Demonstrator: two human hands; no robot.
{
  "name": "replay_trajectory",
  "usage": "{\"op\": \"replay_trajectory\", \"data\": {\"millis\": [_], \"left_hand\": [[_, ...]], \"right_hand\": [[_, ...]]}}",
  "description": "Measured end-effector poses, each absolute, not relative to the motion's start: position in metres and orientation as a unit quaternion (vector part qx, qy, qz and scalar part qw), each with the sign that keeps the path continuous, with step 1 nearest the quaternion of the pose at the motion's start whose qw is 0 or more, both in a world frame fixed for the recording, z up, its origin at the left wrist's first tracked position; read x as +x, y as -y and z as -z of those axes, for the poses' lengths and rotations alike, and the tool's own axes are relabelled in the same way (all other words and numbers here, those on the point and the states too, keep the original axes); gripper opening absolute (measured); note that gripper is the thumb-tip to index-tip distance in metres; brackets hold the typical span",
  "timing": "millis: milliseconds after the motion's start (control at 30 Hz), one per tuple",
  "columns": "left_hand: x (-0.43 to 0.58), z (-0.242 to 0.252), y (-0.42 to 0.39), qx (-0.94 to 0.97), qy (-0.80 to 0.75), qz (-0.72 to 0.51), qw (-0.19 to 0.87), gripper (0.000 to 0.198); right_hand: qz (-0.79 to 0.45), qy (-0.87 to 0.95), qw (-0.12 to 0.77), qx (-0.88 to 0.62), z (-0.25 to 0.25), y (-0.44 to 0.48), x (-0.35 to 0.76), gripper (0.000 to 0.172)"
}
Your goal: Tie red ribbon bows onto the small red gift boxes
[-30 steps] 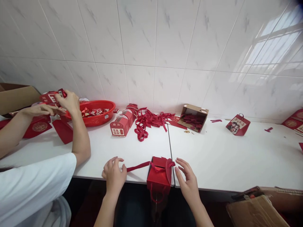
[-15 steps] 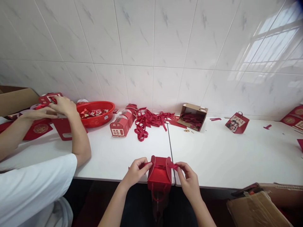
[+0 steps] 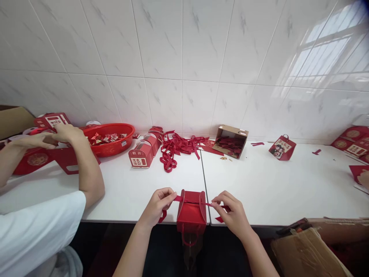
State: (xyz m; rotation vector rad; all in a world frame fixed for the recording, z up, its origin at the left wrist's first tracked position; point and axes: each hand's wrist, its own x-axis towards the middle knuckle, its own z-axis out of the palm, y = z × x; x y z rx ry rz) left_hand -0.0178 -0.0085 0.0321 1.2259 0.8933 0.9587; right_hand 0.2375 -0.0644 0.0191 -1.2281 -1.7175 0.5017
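A red gift box [image 3: 191, 219] sits at the table's front edge in front of me, with a red cord handle [image 3: 190, 243] hanging from its near side. A red ribbon [image 3: 178, 198] runs through the slots in its two raised side flaps. Left of the box, my left hand [image 3: 158, 206] pinches one ribbon end, whose tail dangles below the fingers. On the other side my right hand [image 3: 230, 211] pinches the opposite end, its tail showing under the hand. Between both hands the ribbon is stretched nearly straight across the box top.
Behind lie a heap of red ribbons [image 3: 181, 145], finished red boxes [image 3: 141, 157], a carton [image 3: 245, 144] and a photo-printed box [image 3: 282, 148]. At left, a co-worker's hands [image 3: 65, 134] work near a red basin [image 3: 127, 144] of sweets. Cardboard [image 3: 311, 250] stands low right.
My hands have moved apart, drawing the ribbon out tighter on both sides of the box. The view has shifted slightly right. A person's hand now shows at the far right edge.
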Motion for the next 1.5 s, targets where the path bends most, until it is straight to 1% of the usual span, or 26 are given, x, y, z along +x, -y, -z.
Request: {"op": "replay_trajectory", "data": {"millis": [100,167,267,367,433,500,567,733,867,967,1100,1167,1300,1400,1500], "left_hand": [[-0.018,-0.031,0.005,0.511,-0.394,-0.423,0.636,0.033],[-0.017,-0.031,0.004,0.506,-0.400,-0.422,0.637,0.034],[-0.016,-0.030,0.006,0.506,-0.410,-0.415,0.636,0.034],[-0.015,-0.028,0.008,0.509,-0.420,-0.408,0.631,0.033],[-0.015,-0.026,0.009,0.511,-0.425,-0.404,0.629,0.033],[-0.015,-0.026,0.009,0.512,-0.428,-0.403,0.626,0.033],[-0.016,-0.025,0.009,0.511,-0.432,-0.405,0.623,0.034],[-0.016,-0.027,0.011,0.514,-0.439,-0.404,0.616,0.035],[-0.015,-0.028,0.012,0.519,-0.443,-0.401,0.612,0.035],[-0.014,-0.026,0.012,0.523,-0.451,-0.397,0.604,0.035],[-0.015,-0.016,0.012,0.517,-0.473,-0.384,0.601,0.036],[-0.016,-0.009,0.013,0.511,-0.482,-0.369,0.609,0.037],[-0.019,0.002,0.018,0.496,-0.489,-0.356,0.623,0.037],[-0.019,0.003,0.020,0.496,-0.509,-0.385,0.589,0.035],[-0.018,0.000,0.018,0.495,-0.523,-0.417,0.554,0.035]], "right_hand": [[-0.225,0.734,0.432,-0.474,-0.024,0.061,0.243,0.015],[-0.237,0.733,0.424,-0.476,-0.026,0.060,0.245,0.016],[-0.279,0.689,0.445,-0.499,-0.025,0.057,0.244,0.018],[-0.358,0.625,0.472,-0.509,-0.021,0.052,0.242,0.022],[-0.411,0.593,0.476,-0.503,-0.019,0.049,0.242,0.024],[-0.437,0.585,0.473,-0.493,-0.018,0.047,0.243,0.025],[-0.431,0.606,0.460,-0.486,-0.020,0.047,0.244,0.025],[-0.366,0.663,0.417,-0.503,-0.025,0.048,0.243,0.026],[-0.361,0.660,0.423,-0.505,-0.026,0.047,0.239,0.036],[-0.381,0.640,0.426,-0.513,-0.022,0.044,0.237,0.042],[-0.428,0.618,0.396,-0.527,-0.006,0.040,0.238,0.047],[-0.433,0.618,0.379,-0.536,0.008,0.038,0.241,0.049],[-0.402,0.604,0.358,-0.588,0.036,0.038,0.251,0.052],[-0.368,0.595,0.364,-0.615,0.044,0.038,0.255,0.053],[-0.337,0.592,0.385,-0.623,0.039,0.036,0.255,0.054]]}}
